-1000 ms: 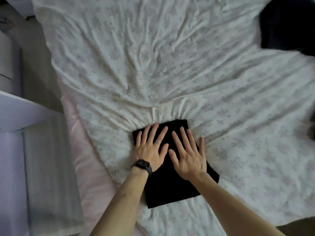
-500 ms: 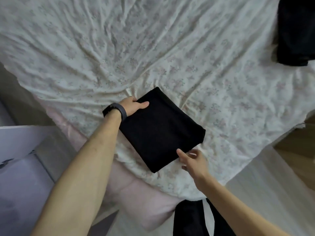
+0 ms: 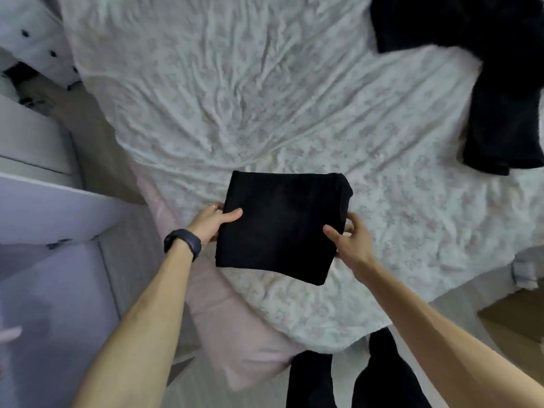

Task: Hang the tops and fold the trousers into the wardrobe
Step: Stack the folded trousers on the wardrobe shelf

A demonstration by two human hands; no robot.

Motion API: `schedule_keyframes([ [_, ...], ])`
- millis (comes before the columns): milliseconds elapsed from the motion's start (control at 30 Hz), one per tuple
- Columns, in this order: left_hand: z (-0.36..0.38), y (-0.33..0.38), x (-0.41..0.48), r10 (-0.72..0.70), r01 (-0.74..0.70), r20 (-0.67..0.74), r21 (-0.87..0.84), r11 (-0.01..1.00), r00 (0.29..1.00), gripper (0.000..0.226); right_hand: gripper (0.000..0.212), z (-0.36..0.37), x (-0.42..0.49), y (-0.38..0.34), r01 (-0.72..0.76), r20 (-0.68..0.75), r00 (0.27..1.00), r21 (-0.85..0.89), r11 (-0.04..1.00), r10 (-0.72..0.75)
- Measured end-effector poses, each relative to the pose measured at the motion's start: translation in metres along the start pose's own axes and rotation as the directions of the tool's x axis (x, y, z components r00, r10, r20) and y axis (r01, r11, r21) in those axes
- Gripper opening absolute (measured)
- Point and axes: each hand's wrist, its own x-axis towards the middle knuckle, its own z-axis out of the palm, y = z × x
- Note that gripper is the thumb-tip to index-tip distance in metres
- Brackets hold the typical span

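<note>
A folded black fabric bundle, the trousers, forms a neat rectangle over the near part of the bed, held between both hands. The left hand grasps its left edge, thumb laid on top and fingers tucked beneath. The right hand grasps the right edge the same way, thumb on the upper face and fingers curled under the fold. Whether the bundle rests on the sheet or is lifted clear cannot be told.

A black band circles the left wrist, and a thin ring shows on one left finger. The wrinkled white bed sheet with a faint floral print covers the bed, with a pale pink layer showing under its near edge. A loose black garment lies unfolded on the sheet at the upper right, well apart from the bundle. A white panel stands at the left, beside the bed.
</note>
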Motion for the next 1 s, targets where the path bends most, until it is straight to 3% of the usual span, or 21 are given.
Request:
schedule_keyframes([
  [167,-0.008,-0.026,-0.123,0.002,-0.08,-0.223,-0.34,0.937,0.975,0.042,0.064,-0.009,-0.023,-0.084,0.286,0.299,0.929,-0.201,0.937,-0.22],
  [367,-0.014,-0.052,-0.296,0.042,-0.323,-0.463,-0.548,0.771,0.886,0.039,0.065,0.024,-0.103,-0.164,0.573,0.617,0.701,-0.188,0.798,-0.357],
  [500,-0.015,-0.083,-0.419,0.037,-0.489,-0.663,-0.512,0.707,0.748,0.059,0.06,0.061,-0.192,-0.201,0.685,0.77,0.5,-0.07,0.725,-0.398],
  [533,-0.015,-0.093,-0.457,0.025,-0.522,-0.708,-0.497,0.693,0.706,0.06,0.058,0.074,-0.222,-0.207,0.713,0.813,0.423,-0.027,0.701,-0.399],
  [600,-0.021,-0.097,-0.491,0.032,-0.57,-0.758,-0.461,0.68,0.651,0.058,0.054,0.091,-0.253,-0.217,0.743,0.843,0.349,0.018,0.67,-0.41],
  [800,-0.067,-0.111,-0.597,-0.055,-0.719,-0.964,-0.232,0.655,0.261,0.044,0.056,0.166,-0.379,-0.241,0.839,0.828,0.102,0.227,0.495,-0.551],
  [900,-0.102,-0.107,-0.629,-0.057,-0.704,-0.992,-0.117,0.701,0.109,0.046,0.059,0.204,-0.425,-0.256,0.857,0.799,0.04,0.281,0.431,-0.6],
  [1000,-0.14,-0.11,-0.652,-0.081,-0.693,-0.997,-0.066,0.718,0.01,0.051,0.061,0.242,-0.463,-0.272,0.864,0.773,-0.014,0.328,0.382,-0.634],
])
